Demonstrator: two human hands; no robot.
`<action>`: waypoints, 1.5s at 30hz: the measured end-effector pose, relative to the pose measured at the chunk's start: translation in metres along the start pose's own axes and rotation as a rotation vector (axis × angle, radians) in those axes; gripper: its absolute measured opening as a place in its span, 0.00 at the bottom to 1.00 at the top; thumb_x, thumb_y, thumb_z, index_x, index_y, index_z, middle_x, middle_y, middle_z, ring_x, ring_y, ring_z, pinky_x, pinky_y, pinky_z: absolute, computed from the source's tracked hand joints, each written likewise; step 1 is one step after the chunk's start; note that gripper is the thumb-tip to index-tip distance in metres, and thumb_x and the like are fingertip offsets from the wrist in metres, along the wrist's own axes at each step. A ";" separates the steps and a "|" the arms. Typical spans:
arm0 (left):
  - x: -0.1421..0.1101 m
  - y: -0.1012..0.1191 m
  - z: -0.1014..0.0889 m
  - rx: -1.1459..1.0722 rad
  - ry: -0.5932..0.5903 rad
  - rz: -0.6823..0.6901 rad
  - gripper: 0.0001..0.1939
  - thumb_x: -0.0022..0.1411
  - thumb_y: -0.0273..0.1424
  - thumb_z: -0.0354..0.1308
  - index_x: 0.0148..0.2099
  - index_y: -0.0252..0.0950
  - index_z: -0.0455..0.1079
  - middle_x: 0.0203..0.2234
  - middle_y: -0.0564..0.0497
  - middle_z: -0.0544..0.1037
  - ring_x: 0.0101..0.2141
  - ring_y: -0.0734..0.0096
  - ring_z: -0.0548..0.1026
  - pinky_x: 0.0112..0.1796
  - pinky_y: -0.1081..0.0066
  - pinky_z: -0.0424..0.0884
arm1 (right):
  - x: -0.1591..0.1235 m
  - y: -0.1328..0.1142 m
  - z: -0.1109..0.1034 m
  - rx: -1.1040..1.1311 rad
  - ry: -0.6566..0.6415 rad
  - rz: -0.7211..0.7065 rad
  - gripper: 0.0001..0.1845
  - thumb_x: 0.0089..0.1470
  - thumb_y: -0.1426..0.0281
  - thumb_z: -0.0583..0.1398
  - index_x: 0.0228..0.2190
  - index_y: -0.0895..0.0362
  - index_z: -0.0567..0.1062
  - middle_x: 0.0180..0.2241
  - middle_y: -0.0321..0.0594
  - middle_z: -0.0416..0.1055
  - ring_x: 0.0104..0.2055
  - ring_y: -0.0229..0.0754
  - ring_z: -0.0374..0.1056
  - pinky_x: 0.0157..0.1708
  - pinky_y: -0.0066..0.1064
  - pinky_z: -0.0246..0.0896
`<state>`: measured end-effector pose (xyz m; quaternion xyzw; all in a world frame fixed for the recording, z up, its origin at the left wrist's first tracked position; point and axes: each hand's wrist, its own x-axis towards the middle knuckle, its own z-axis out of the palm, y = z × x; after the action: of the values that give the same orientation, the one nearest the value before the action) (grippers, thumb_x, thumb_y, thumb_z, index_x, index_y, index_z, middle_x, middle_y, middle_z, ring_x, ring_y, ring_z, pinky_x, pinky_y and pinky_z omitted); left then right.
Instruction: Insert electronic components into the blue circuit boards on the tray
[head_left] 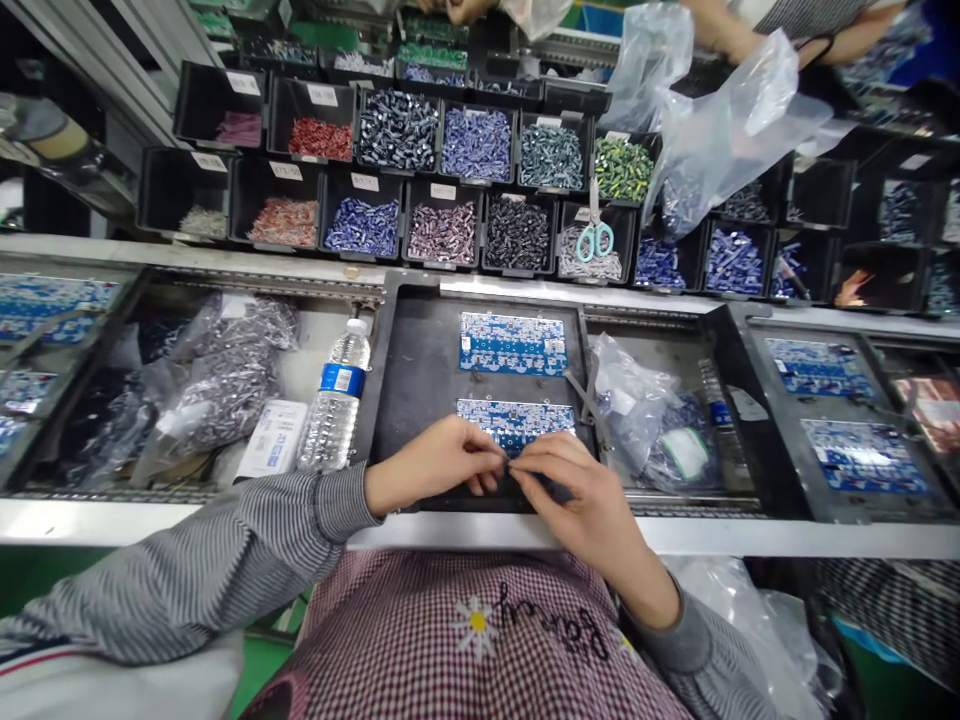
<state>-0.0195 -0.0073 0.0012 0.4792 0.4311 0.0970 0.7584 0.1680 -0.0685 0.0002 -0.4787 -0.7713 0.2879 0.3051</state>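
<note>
**Bench check: two-hand pinch at lower circuit board**

A white-edged workbench [225,525] is being viewed from above, inside a crowded assembly room. Twelve black bins [397,130] of small parts are being counted behind it in two rows of six, and further bins are being partly hidden at right by a clear plastic bag [720,130]. One black fixture [420,400] is being used to carry two blue boards. The lower circuit board [516,420] is being kept at the fixture's near side, directly under both hands, and the upper circuit board [513,343] is being left untouched. The left hand [435,462] and right hand [577,497] are being pinched together at the lower board's near edge; whatever is being grasped is too small to tell. One water bottle [337,400] is being left beside the fixture, and one pair of scissors [595,235] is being rested in a bin. A co-worker's hand [450,8] is being seen at the top edge.
</note>
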 end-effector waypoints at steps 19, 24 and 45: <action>0.003 0.001 0.000 0.005 0.109 -0.014 0.05 0.51 0.29 0.63 0.31 0.31 0.77 0.20 0.52 0.74 0.22 0.77 0.68 0.23 0.76 0.64 | -0.012 0.030 0.009 -0.064 -0.051 -0.095 0.12 0.58 0.78 0.52 0.38 0.55 0.74 0.34 0.43 0.71 0.41 0.44 0.64 0.42 0.40 0.64; 0.005 0.002 0.010 -0.156 0.013 -0.114 0.08 0.53 0.29 0.63 0.33 0.28 0.75 0.25 0.46 0.78 0.24 0.73 0.74 0.28 0.73 0.70 | -0.012 0.022 0.004 0.008 0.094 -0.048 0.11 0.56 0.75 0.57 0.40 0.53 0.75 0.36 0.41 0.72 0.42 0.44 0.65 0.44 0.41 0.65; 0.017 0.008 0.016 -0.254 0.006 -0.106 0.06 0.53 0.23 0.62 0.36 0.28 0.76 0.29 0.46 0.78 0.29 0.74 0.76 0.34 0.74 0.72 | -0.024 0.038 -0.013 -0.081 0.024 0.042 0.09 0.58 0.76 0.54 0.35 0.55 0.73 0.34 0.43 0.71 0.41 0.45 0.65 0.42 0.42 0.65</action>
<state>0.0047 -0.0040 0.0006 0.3555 0.4424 0.1122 0.8156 0.2080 -0.0741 -0.0238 -0.5102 -0.7684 0.2568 0.2886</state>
